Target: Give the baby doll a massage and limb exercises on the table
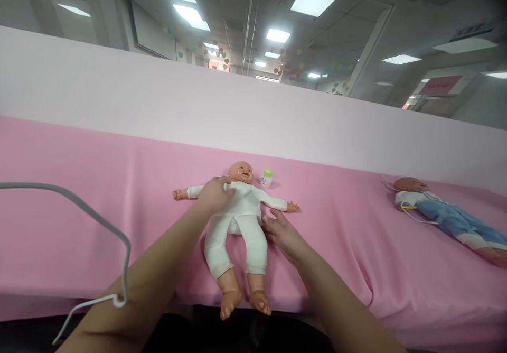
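A baby doll (241, 202) in a white top and white trousers lies on its back, arms spread, its feet at the near edge of a pink-covered surface. My left hand (216, 195) is at the doll's chest and shoulder, below its head, with thumb and fingers closed on the white top (246, 201). Beside the doll's hip, on the other side, my right hand (284, 234) is open, its fingers loosely apart and near the hem. A small clear bottle (265, 178) with a green cap stands close to the doll's head.
Pink cloth (336, 210) covers the long surface, with folds on the right. Another doll (443, 213) in blue trousers lies at far right, with thin tubing around it. A grey-white cable or wire (79, 202) crosses the left foreground. Behind runs a low white wall (198, 104) under glass.
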Motion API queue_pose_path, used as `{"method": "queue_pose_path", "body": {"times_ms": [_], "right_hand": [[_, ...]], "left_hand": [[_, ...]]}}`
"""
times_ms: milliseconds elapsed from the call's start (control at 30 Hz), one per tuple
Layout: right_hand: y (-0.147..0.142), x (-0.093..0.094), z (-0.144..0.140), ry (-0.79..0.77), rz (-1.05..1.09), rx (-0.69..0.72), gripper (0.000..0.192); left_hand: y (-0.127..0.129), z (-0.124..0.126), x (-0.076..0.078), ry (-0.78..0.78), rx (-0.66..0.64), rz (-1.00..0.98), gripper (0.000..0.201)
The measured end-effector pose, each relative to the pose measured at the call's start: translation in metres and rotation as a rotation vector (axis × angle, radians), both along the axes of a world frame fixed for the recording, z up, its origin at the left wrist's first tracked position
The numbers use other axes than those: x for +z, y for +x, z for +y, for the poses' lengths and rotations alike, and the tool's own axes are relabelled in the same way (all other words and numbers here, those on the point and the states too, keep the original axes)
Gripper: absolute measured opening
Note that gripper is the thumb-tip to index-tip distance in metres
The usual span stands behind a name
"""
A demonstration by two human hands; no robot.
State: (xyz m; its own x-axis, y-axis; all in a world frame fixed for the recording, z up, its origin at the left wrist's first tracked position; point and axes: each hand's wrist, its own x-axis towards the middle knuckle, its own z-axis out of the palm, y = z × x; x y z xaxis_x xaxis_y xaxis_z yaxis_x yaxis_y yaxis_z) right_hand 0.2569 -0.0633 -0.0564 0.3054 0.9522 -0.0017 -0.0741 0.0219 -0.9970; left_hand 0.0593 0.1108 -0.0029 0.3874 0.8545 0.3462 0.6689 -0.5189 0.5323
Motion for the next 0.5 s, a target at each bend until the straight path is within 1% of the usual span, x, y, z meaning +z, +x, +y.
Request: {"method": "queue_pose_path", "body": {"times_ms": [33,100,167,233,300,333,433,467,500], "right_hand": [[0.000,0.002,0.012,-0.067,0.148,0.077,0.043],[-0.003,0.007,0.032,-0.149,0.307,0.080,0.033],[-0.009,0.010,0.048,-0.132,0.264,0.025,0.029],[-0.018,0.010,0.061,-0.046,0.133,0.002,0.032],[-0.027,0.008,0.070,0.027,0.050,0.016,0.039],[-0.031,0.007,0.075,0.037,0.043,0.025,0.043],[-0.034,0.004,0.085,0.002,0.067,0.058,0.049],[-0.032,0.002,0.087,0.014,0.057,0.044,0.048],[-0.030,0.000,0.088,0.081,-0.061,-0.002,0.047]], "left_hand": [[0.012,-0.006,0.001,-0.032,-0.044,0.005,0.047],[0.035,-0.013,-0.001,-0.137,-0.084,0.038,0.061],[0.051,-0.015,-0.006,-0.176,-0.087,0.094,0.066],[0.060,-0.015,-0.011,-0.145,-0.058,0.139,0.071],[0.061,-0.014,-0.015,-0.121,-0.025,0.147,0.074],[0.059,-0.014,-0.016,-0.125,-0.015,0.136,0.074],[0.046,-0.009,-0.015,-0.192,-0.029,0.060,0.071],[0.041,-0.007,-0.014,-0.228,-0.034,0.009,0.068],[0.036,-0.004,-0.013,-0.268,-0.038,-0.054,0.064]]}}
